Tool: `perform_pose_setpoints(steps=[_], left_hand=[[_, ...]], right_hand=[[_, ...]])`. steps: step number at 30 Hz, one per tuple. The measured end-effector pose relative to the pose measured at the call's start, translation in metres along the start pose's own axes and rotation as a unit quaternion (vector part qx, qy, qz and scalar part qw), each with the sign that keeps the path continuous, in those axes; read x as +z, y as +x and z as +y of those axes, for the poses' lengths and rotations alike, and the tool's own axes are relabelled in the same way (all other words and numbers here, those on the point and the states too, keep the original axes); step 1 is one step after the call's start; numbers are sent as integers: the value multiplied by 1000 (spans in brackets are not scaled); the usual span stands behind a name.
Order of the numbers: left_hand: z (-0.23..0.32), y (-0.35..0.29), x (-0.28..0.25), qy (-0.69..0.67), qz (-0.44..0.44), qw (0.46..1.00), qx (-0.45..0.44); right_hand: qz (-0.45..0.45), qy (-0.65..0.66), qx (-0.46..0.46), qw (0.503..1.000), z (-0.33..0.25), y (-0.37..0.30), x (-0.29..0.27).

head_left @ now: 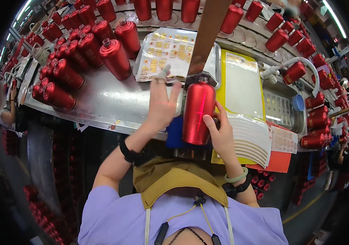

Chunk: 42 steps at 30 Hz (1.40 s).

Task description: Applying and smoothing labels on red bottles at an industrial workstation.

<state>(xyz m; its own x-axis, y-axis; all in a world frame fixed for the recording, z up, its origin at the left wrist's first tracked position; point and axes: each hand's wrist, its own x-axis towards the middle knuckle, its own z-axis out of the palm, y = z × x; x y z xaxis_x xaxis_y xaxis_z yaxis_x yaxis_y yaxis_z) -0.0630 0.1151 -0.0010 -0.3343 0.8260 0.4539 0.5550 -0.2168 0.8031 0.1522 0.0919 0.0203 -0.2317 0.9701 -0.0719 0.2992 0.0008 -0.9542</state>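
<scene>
A glossy red bottle point(199, 116) with a narrow clear neck stands in front of me, with thin bright red lines of light crossing its side. My right hand point(222, 131) grips its lower right side, thumb across the front. My left hand point(163, 104) reaches over the near edge of a white sheet of gold and red stickers point(158, 45), fingers apart and slightly blurred. One fingertip wears a pale cover. Whether that finger touches the sheet or holds a sticker is unclear. Under the bottle's left side shows a blue block or pad point(175, 134).
A brown upright post point(208, 32) rises behind the bottle. Many red bottles point(115, 59) crowd the metal table point(101, 98) at left. To the right lie a yellow-edged board point(244, 81), stacked white curved sheets point(246, 134), and a sink point(305, 122) with a white pipe point(269, 72).
</scene>
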Motion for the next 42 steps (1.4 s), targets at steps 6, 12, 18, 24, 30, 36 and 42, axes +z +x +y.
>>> perform_pose_setpoints(steps=[6,12,18,24,30,36,42], left_hand=[[-84,90,-20,209,-125,969,-38],[-89,123,18,362,-144,921,-10],[-101,131,26,406,-150,902,-11],[-99,126,19,454,-179,870,74],[-99,126,16,470,-178,854,131],[-106,129,12,479,-216,841,131],[-106,123,7,448,-139,866,173]], right_hand=[[-14,41,20,999,-13,3,-1],[-13,54,15,998,-4,4,-1],[-29,10,31,999,-10,0,-5],[-99,-114,-148,977,-2,-17,-20],[-33,-187,-165,968,7,-26,0],[18,-351,-282,893,-25,-34,-6],[16,-284,-175,943,-10,-34,7]])
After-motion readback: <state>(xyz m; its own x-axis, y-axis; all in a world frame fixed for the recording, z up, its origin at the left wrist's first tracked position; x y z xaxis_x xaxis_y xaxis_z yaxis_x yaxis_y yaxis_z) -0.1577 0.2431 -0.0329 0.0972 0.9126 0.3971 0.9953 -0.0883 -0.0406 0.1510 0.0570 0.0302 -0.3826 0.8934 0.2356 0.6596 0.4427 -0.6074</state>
